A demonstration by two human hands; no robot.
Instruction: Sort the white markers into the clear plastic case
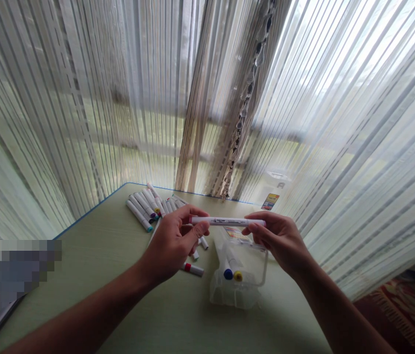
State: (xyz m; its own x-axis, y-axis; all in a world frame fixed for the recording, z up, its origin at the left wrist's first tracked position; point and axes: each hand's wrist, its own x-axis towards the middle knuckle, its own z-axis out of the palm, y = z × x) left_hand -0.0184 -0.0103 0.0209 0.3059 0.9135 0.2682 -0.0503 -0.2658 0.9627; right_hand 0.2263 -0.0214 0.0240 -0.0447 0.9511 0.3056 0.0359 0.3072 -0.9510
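Note:
A white marker (225, 221) with dark print along its barrel is held level above the table, one end in each hand. My left hand (178, 236) pinches its left end, where a bit of red shows. The fingers and thumb of my right hand (277, 236) close on its right end. Below the marker stands a clear plastic case (236, 295); inside lie a blue-ended marker (228, 274) and a yellow-ended marker (237, 276). Behind and beneath my left hand is a loose pile of white markers (143, 209), partly hidden. One red-banded marker (194, 269) lies near my left wrist.
The pale green table (100, 255) has a blue edge along its far side. A clear plastic piece with a yellow label (270, 201) stands at the back right. Sheer striped curtains (148, 98) hang behind. A patterned fabric (395, 309) with fringe is at the lower right.

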